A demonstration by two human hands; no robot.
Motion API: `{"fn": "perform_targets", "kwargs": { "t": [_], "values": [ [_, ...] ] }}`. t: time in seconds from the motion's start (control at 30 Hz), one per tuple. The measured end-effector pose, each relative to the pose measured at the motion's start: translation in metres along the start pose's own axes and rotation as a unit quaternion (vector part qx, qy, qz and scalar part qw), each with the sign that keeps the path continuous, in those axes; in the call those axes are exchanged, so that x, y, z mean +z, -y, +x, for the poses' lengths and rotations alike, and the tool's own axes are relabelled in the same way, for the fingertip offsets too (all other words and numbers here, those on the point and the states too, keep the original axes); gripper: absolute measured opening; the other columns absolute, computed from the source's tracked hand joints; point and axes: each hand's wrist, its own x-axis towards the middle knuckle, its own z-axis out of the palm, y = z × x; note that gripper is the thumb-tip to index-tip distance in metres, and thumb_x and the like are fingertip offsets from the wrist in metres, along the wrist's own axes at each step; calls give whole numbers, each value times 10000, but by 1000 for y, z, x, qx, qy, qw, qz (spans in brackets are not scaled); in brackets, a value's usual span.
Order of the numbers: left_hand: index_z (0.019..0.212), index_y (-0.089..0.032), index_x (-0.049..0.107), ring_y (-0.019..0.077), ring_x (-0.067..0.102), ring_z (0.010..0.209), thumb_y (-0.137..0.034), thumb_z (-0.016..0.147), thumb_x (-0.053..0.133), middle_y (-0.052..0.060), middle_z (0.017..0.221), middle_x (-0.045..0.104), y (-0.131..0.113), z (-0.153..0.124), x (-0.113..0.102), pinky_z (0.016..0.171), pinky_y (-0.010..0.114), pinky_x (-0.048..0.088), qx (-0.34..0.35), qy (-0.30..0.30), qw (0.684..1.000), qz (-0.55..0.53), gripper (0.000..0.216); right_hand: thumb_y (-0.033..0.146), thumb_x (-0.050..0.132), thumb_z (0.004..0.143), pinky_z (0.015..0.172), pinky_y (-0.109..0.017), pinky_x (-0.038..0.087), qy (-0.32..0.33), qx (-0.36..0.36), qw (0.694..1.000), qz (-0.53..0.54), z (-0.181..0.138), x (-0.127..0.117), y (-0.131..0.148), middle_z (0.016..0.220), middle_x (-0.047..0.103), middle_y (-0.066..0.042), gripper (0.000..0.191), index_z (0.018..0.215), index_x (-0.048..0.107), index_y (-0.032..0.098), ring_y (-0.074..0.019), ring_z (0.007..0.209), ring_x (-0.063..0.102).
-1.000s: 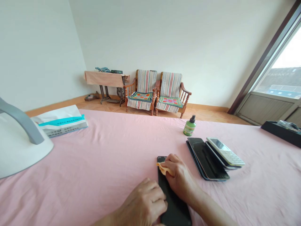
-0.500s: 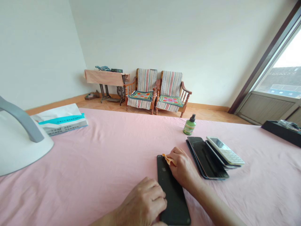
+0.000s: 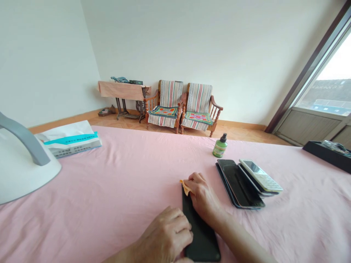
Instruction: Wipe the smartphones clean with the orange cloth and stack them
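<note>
A black phone (image 3: 199, 233) lies flat on the pink cloth in front of me. My left hand (image 3: 171, 233) is closed on its left edge, fingers curled and the thumb low near the bottom of the picture. My right hand (image 3: 201, 195) pinches a small orange-yellow cloth (image 3: 185, 187) and presses it on the phone's far end, by the far left corner. To the right of that hand are several stacked phones; a dark-screened phone (image 3: 241, 182) and a white keypad phone (image 3: 260, 175) lie uppermost. Just behind them stands a green spray bottle (image 3: 220, 147) with a black top.
The pink cloth (image 3: 123, 175) covers the table. At the left are a white object with a grey handle (image 3: 30, 142) and a white-and-blue packet (image 3: 74, 140). A black tray (image 3: 323, 155) sits far right. Two chairs (image 3: 171, 106) stand beyond the table.
My right hand has slid a little to the left with the cloth, across the phone's far end to its left corner. The left hand keeps its place on the phone.
</note>
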Motion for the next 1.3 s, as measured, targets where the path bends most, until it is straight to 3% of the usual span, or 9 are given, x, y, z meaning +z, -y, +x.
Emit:
{"fn": "perform_targets", "kwargs": {
  "t": [0.43, 0.63, 0.73, 0.93, 1.17, 1.3],
  "values": [
    [891, -165, 624, 192, 544, 807, -368, 734, 765, 27, 879, 651, -1, 0, 1, 700, 305, 406, 24, -46, 999, 8, 293, -69, 416, 795, 730, -256, 409, 13, -5, 1000, -1, 2, 2, 1, 887, 551, -57, 315, 774, 614, 175, -173, 844, 487],
    [886, -163, 624, 195, 548, 803, -374, 731, 767, 32, 872, 650, -1, 1, 1, 703, 310, 418, 32, -56, 998, 10, 299, -51, 442, 775, 736, -280, 397, 4, 89, 993, -75, -8, -16, -8, 808, 549, -64, 290, 718, 629, 163, -183, 791, 502],
    [875, -162, 627, 190, 548, 797, -353, 716, 780, 28, 869, 652, -1, 2, 1, 695, 303, 420, 36, -65, 997, 5, 292, -45, 442, 783, 732, -286, 394, -2, 96, 992, -87, -11, -15, -6, 805, 546, -66, 281, 730, 627, 160, -186, 787, 495],
    [887, -172, 641, 201, 544, 807, -372, 749, 750, 41, 858, 642, -1, -1, 1, 698, 309, 432, 1, -26, 1000, 5, 267, -47, 433, 809, 718, -244, 401, 9, 27, 999, -24, -4, -1, 11, 867, 565, -58, 288, 748, 612, 170, -171, 831, 495],
    [869, -156, 640, 206, 551, 814, -358, 694, 800, 47, 877, 654, -5, 2, -6, 707, 313, 441, 7, -20, 1000, -4, 312, -18, 493, 780, 722, -279, 391, -12, 119, 989, -86, -9, -16, -5, 777, 565, -66, 246, 689, 643, 154, -183, 770, 517],
    [870, -157, 633, 204, 550, 823, -340, 669, 822, 40, 891, 657, -7, 2, -6, 709, 309, 438, -1, -15, 1000, -3, 332, -47, 471, 783, 737, -269, 392, -14, 82, 994, -63, -9, -12, -5, 816, 573, -69, 272, 736, 651, 152, -183, 807, 514]
  ]
}}
